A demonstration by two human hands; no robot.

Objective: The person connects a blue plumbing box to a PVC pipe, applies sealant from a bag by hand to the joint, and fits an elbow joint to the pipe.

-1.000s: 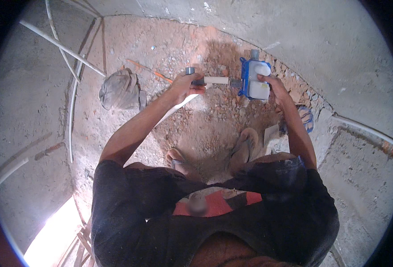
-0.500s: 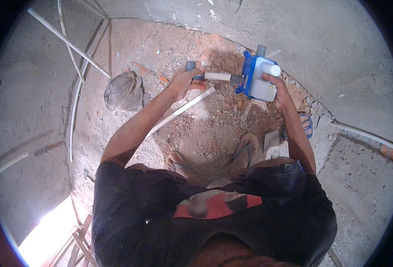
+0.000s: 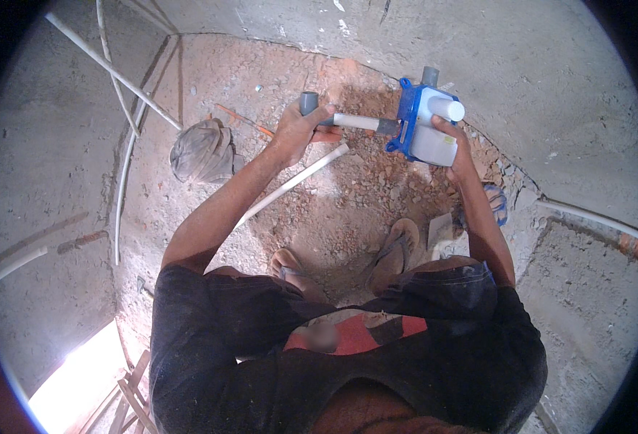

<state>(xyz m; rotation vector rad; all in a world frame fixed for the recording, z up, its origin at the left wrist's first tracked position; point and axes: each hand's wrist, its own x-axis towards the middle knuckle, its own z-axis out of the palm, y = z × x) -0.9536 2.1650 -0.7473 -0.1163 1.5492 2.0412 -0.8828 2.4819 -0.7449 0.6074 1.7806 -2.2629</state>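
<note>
My left hand (image 3: pixel 298 132) is closed around a grey pipe elbow (image 3: pixel 309 102), whose open end points up past my thumb. A short white pipe (image 3: pixel 356 121) runs from the elbow to a grey fitting (image 3: pixel 387 127) on a plumbing box. That blue and white plumbing box (image 3: pixel 434 145) has a blue frame, a white cylindrical cap and another grey fitting (image 3: pixel 430 75) at its far end. My right hand (image 3: pixel 460 150) grips the box at its right side, with the thumb near the cap; its other fingers are partly hidden. The joined pieces are held above the rubble.
A loose white pipe (image 3: pixel 293 183) slants across the rubble floor near my left forearm. Farther left are a grey cloth-like bundle (image 3: pixel 202 150) and an orange stick-like tool (image 3: pixel 243 121). Long white pipes (image 3: pixel 113 71) lean by the left wall. A blue striped object (image 3: pixel 495 204) lies beyond my right forearm.
The blue and white box has shifted slightly right and away from me, with my right hand on it. The elbow in my left hand has tilted a little and moved slightly away.
</note>
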